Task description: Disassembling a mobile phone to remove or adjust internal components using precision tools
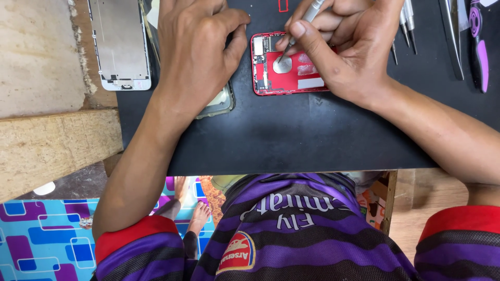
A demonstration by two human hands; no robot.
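Nearest, lower frame: your torso in a purple and black striped shirt with a round red badge; past the table edge, a blue and purple patterned floor mat (pixel 47 234) at lower left.
Work surface: a black mat (pixel 291 140) fills the middle; a bare wooden bench (pixel 47 145) lies to its left.
Red phone housing (pixel 286 67): upper centre of the frame, opened face up, long axis running left to right.
Right hand (pixel 349 47): nearer; it lies over the housing's right part, fingers closed around a slim metal screwdriver (pixel 307 18) whose tip points down into the housing.
Left hand (pixel 195 44): palm down, fingers curled, just left of the housing, thumb at its left edge; it covers a clear phone case (pixel 221 104).
Far, upper left: a white screen panel (pixel 121 44), long axis up and down.
Far, upper right: metal tweezers (pixel 452 36) and a purple-handled tool (pixel 479 47).
Labels: a pale rectangular sticker and a grey disc inside the housing.
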